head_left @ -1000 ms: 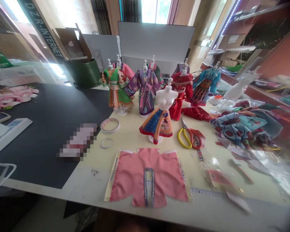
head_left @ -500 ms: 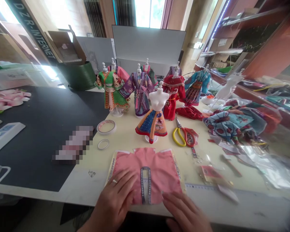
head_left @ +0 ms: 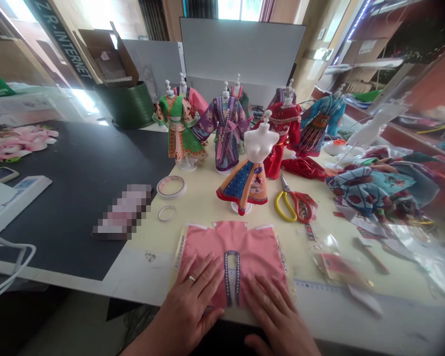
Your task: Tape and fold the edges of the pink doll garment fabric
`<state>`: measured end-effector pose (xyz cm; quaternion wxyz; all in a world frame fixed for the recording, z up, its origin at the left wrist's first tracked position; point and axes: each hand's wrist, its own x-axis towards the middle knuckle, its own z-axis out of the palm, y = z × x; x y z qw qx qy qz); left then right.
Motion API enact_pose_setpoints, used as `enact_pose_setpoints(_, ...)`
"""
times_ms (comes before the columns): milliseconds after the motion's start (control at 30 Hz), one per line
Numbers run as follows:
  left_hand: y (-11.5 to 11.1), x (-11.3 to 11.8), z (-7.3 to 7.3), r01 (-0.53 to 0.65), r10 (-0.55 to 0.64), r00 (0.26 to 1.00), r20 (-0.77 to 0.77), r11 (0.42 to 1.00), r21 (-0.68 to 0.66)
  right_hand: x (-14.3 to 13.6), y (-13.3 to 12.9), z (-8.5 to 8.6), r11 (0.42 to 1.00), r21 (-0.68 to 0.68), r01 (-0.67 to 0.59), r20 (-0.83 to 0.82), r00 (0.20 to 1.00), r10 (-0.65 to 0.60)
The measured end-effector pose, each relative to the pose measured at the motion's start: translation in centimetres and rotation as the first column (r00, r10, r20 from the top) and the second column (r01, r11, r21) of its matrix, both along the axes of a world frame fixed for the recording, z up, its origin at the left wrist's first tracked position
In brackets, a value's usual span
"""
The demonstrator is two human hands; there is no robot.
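A small pink doll garment (head_left: 259,247) lies spread on the table near its front edge. Silvery beaded trim (head_left: 232,254) edges the narrow opening down its middle, and white strips of tape run along its top. My left hand (head_left: 195,287) rests flat on the left half, fingers stretched out, a ring on one finger. On the right half lies my right hand (head_left: 272,301), its fingers also extended and slightly spread. Neither hand grips anything. Just beyond the cloth stands a white doll mannequin (head_left: 260,143) wearing an orange and blue skirt (head_left: 244,185).
Scissors (head_left: 292,200) with yellow and red handles lie behind the garment. Two tape rolls (head_left: 170,187) are at left, near a pixelated item (head_left: 122,212). Several dressed mannequins (head_left: 224,128) stand behind. Fabric scraps (head_left: 374,190) and plastic bags (head_left: 422,252) cover the right side.
My right hand has moved up and left onto the garment, fingers now flat on it. My left hand has opened out more. The camera view has shifted slightly.
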<state>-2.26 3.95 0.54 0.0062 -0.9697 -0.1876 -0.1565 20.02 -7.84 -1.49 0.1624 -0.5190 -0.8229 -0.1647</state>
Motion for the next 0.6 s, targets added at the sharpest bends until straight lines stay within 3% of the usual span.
enact_pose_setpoints(133,-0.95,0.01,-0.52,0.062,-0.061,0.998,-0.015,0.998,0.011,-0.51,0.54,0.31,0.998,-0.022,-0.067,-0.009,0.998,0.067)
enact_pose_setpoints(333,-1.03,0.34,-0.91,0.08,-0.079,0.997,-0.026,0.996,0.037,-0.75,0.79,0.39,0.998,-0.009,-0.063,-0.022,0.998,0.062)
enact_pose_setpoints(600,-1.02,0.04,-1.05,0.119,-0.117,0.991,0.057,0.992,-0.037,-0.6,0.7,0.31,0.997,0.019,-0.074,-0.086,0.993,0.075)
